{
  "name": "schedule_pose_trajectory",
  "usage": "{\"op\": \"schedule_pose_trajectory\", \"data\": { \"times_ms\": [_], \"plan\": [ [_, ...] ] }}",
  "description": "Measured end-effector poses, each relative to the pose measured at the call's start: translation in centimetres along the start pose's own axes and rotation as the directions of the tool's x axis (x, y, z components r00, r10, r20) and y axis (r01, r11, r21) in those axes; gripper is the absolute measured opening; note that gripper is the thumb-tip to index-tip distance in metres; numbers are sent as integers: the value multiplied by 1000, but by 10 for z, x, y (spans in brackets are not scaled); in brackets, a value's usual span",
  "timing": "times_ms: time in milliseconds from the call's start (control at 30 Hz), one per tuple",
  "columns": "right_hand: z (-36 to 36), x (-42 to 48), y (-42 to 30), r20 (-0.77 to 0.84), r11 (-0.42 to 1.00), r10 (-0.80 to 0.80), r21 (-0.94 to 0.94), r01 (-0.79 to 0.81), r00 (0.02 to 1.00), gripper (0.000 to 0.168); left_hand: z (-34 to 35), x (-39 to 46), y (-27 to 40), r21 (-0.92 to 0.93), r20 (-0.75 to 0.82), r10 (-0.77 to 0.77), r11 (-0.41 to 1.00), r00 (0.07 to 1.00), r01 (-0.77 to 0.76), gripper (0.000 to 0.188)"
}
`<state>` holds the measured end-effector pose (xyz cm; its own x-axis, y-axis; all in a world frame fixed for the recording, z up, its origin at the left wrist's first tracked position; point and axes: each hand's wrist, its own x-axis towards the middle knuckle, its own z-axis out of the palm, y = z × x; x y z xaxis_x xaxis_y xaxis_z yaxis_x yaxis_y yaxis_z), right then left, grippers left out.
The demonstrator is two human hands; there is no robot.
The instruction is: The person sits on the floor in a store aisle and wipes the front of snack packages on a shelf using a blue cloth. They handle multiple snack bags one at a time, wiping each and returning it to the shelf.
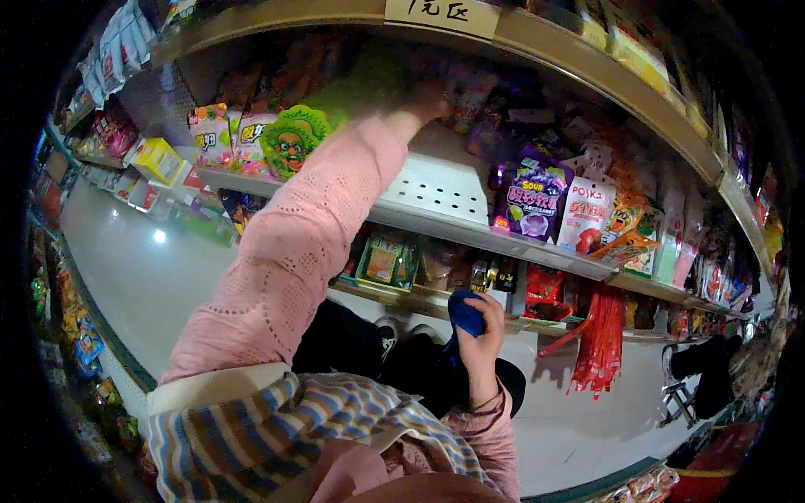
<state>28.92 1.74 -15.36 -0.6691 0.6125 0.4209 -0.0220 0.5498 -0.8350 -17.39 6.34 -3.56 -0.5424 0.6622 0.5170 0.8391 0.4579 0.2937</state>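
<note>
My left arm, in a pink openwork sleeve, reaches into the shelf bay. At its end my left hand (429,104) is dark and blurred, and its fingers are hard to make out. A blurred green shape (368,78) lies beside it; I cannot tell whether the hand touches it. Under the wrist shows a bare white perforated shelf panel (434,185). Green clown-face candy packs (292,141) stand left of the forearm, purple soft-candy bags (533,195) to the right. Lower down, my right hand (481,333) grips a dark blue bundle (466,313), apparently cloth.
An upper shelf edge (553,47) with a paper sign overhangs the bay. Below are boxed snacks (387,261) and hanging red strips (594,342). A yellow box (157,160) stands at left. Someone's dark-clothed legs (701,371) and a folding stool (679,396) are at right.
</note>
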Motion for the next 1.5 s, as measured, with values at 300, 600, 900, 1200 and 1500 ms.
{"op": "schedule_pose_trajectory", "data": {
  "times_ms": [300,600,900,1200,1500],
  "plan": [
    [1,2,-11,34,999,15,-43,-14,999,39,-77,34,-33,106,30,-90,991,996,86,37],
    [2,4,-5,58,994,106,-25,-104,993,36,-74,59,-57,131,-18,-100,986,995,102,37],
    [2,4,-3,64,995,103,-11,-103,993,39,-82,55,-57,118,-55,-89,989,995,95,37],
    [1,3,1,30,997,73,-24,-73,997,37,-155,27,-46,8,9,-102,995,995,102,37],
    [1,-7,16,-29,999,42,15,-42,999,39,-193,4,7,-122,111,-58,990,992,72,37]
  ]
}}
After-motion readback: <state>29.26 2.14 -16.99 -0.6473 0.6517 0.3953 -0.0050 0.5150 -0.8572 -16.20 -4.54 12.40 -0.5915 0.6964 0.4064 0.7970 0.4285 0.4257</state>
